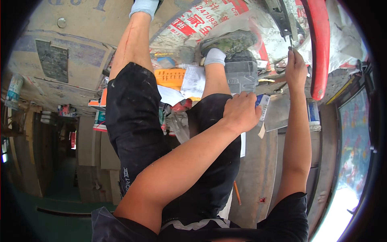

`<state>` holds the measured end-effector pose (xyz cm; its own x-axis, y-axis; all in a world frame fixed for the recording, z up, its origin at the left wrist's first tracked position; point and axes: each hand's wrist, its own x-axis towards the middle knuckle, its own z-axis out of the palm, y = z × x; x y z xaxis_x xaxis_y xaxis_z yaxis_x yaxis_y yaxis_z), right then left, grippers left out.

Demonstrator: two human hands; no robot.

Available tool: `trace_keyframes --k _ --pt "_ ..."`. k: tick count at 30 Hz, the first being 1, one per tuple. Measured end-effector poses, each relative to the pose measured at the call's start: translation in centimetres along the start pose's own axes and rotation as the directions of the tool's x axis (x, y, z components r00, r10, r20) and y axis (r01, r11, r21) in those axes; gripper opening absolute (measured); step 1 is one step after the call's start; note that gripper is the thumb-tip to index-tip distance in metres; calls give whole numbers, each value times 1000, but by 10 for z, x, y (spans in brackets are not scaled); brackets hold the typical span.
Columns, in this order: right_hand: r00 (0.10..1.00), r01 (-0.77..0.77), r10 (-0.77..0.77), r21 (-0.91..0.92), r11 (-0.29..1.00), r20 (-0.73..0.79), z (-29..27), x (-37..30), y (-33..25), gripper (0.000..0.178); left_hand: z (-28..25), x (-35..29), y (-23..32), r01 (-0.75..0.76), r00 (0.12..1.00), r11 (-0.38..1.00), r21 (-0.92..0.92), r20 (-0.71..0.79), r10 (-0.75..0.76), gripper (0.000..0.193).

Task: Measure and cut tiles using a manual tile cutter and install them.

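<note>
My left hand (242, 113) is closed in front of my knee, with a small blue-and-white box (263, 105) showing between its forefinger and thumb. Farther out to the right, my right hand (296, 71) pinches a thin dark metal piece (290, 49); its kind is too small to tell. Just above those fingertips is a dark metal channel-shaped part (281, 18), and whether the pinched piece touches it I cannot tell. A large red curved handle (318, 52) looms close on the right, past my right hand.
Between my legs lie an orange plastic case (170, 78) and a paper sheet (193, 82). A grey plastic case (242, 72) is beside my shoe (231, 43). Printed sheeting (209, 18) covers the floor. A can (15, 90) stands left; a window (354, 133) is right.
</note>
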<state>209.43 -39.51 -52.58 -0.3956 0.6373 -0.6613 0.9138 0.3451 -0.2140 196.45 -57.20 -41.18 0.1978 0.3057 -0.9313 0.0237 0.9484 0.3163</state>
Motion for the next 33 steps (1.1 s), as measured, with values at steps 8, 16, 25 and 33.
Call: trace_keyframes --k 8,16,25,33 --pt "1000 5 -5 -66 998 -5 6 9 5 34 1 3 4 -5 1000 997 -74 -9 4 34" --pt "999 -6 2 -103 995 -41 -5 9 -11 37 -4 1 10 54 997 998 -26 61 -52 34" --pt "955 137 -90 150 979 -283 32 8 19 27 -3 2 20 42 996 995 92 74 -49 35" --pt "999 15 -7 164 986 -50 -3 9 25 26 3 6 6 -22 999 996 91 26 20 33"
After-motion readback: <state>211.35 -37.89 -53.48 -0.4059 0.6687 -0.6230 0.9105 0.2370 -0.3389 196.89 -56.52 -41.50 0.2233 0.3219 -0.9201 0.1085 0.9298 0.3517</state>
